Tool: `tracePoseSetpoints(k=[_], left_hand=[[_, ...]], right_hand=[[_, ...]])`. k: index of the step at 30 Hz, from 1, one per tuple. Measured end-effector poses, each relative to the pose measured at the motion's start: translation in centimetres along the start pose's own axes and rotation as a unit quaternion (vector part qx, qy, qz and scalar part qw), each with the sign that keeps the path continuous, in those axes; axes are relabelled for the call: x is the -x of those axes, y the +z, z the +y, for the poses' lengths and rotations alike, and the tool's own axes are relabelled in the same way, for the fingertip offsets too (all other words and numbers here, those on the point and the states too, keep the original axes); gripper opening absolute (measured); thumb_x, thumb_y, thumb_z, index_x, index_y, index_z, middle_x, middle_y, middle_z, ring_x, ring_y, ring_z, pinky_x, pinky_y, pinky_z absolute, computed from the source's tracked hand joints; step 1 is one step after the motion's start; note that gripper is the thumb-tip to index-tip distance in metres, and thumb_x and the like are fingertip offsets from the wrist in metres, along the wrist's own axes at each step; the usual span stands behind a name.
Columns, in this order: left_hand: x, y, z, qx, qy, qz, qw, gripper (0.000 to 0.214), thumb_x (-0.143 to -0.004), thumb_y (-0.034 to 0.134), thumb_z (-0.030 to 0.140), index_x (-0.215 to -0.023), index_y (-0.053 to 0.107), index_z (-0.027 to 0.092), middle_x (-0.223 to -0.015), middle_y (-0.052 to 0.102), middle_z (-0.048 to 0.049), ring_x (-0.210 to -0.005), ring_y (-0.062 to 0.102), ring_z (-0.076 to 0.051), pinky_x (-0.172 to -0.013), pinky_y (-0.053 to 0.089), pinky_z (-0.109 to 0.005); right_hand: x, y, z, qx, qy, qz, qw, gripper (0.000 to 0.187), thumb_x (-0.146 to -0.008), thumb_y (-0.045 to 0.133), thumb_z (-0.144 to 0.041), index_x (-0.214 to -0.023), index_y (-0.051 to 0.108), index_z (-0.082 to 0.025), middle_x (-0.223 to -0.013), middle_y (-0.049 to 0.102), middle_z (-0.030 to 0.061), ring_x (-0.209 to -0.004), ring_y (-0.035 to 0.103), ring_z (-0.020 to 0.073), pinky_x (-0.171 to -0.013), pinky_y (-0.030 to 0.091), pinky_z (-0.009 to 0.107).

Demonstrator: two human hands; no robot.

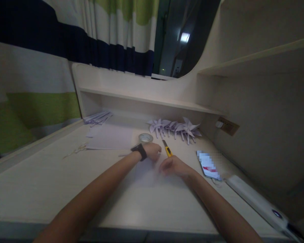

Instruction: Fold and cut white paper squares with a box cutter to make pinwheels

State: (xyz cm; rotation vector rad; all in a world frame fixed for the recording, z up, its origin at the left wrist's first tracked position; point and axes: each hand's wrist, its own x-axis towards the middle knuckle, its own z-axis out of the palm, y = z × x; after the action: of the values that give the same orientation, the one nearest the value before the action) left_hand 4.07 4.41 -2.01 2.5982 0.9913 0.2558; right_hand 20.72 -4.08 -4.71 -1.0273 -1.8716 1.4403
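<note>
A small white sheet of paper (145, 173) lies on the desk under my hands. My left hand (152, 151), with a dark watch on its wrist, is closed at the sheet's far edge, fingers curled down on the paper. My right hand (174, 166) is beside the sheet's right edge, its fingers bent and blurred by motion; what they hold, if anything, cannot be made out. Just beyond it lies a yellow utility knife (168, 150), blade pointing away. A roll of tape (145, 137) rests behind my left hand. A thin stick (123, 155) shows partly left of the watch.
Several white paper pinwheels (176, 128) stand at the back right. Paper sheets (111, 136) and rolled or folded paper strips (98, 117) lie back left, near some string (77, 149). A phone (208, 165) and a long white lamp (255, 202) line the right side.
</note>
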Motion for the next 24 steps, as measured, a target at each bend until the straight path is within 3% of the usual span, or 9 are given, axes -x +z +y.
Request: tracePoseSetpoints(k=[3,6,12,15,19,24], left_hand=[[-0.3,0.0,0.0,0.0,-0.008,-0.009,1.0,0.04,-0.042,0.074,0.013,-0.081,0.073,0.018,-0.074,0.071,-0.005,-0.063,0.062,-0.02,-0.057,0.043,-0.024],[0.0,0.0,-0.3,0.006,0.0,0.002,1.0,0.028,-0.048,0.071,0.014,-0.075,0.073,0.02,-0.069,0.07,-0.0029,-0.06,0.06,-0.018,-0.054,0.04,-0.023],[1.8,0.2,-0.6,0.018,0.006,0.099,0.995,0.016,-0.061,0.065,0.016,-0.073,0.076,0.019,-0.073,0.07,-0.0066,-0.072,0.06,-0.021,-0.065,0.04,-0.027],[3.0,0.0,-0.7,0.03,0.003,0.12,0.992,0.013,-0.064,0.062,0.018,-0.068,0.075,0.019,-0.061,0.067,-0.0037,-0.063,0.058,-0.017,-0.06,0.038,-0.025],[4.7,0.2,-0.5,0.094,0.001,0.113,0.989,0.018,-0.068,0.057,0.022,-0.059,0.072,0.017,-0.045,0.058,0.0005,-0.047,0.051,-0.012,-0.05,0.034,-0.022],[6.8,2.2,-0.4,0.207,-0.076,0.133,0.966,0.026,-0.073,0.053,0.031,-0.069,0.073,0.015,-0.054,0.065,-0.0013,-0.053,0.058,-0.015,-0.051,0.039,-0.023]], right_hand=[[-0.1,0.0,0.2,-0.001,-0.003,-0.006,1.0,0.032,-0.053,0.083,-0.034,-0.075,0.073,-0.013,-0.066,0.068,0.0031,-0.06,0.06,0.014,-0.059,0.046,0.026],[-0.2,0.1,0.3,-0.007,-0.007,-0.007,1.0,0.032,-0.054,0.083,-0.034,-0.075,0.073,-0.013,-0.064,0.066,0.0022,-0.057,0.057,0.0124,-0.057,0.044,0.025],[-0.1,0.4,0.2,-0.04,0.017,-0.013,0.999,0.03,-0.053,0.083,-0.032,-0.074,0.073,-0.013,-0.061,0.065,0.0004,-0.053,0.054,0.0093,-0.053,0.041,0.021],[-0.1,0.5,0.2,-0.031,0.016,-0.015,0.999,0.033,-0.053,0.083,-0.034,-0.075,0.073,-0.013,-0.062,0.065,0.0008,-0.053,0.053,0.0092,-0.052,0.041,0.021],[-0.1,0.5,0.2,-0.004,0.013,-0.025,1.0,0.034,-0.054,0.082,-0.036,-0.077,0.073,-0.013,-0.062,0.065,0.0013,-0.053,0.054,0.0097,-0.053,0.042,0.022],[0.1,0.4,-0.3,0.017,-0.002,-0.051,0.999,0.034,-0.057,0.08,-0.037,-0.08,0.073,-0.013,-0.071,0.069,0.0039,-0.062,0.059,0.0127,-0.061,0.045,0.025]])
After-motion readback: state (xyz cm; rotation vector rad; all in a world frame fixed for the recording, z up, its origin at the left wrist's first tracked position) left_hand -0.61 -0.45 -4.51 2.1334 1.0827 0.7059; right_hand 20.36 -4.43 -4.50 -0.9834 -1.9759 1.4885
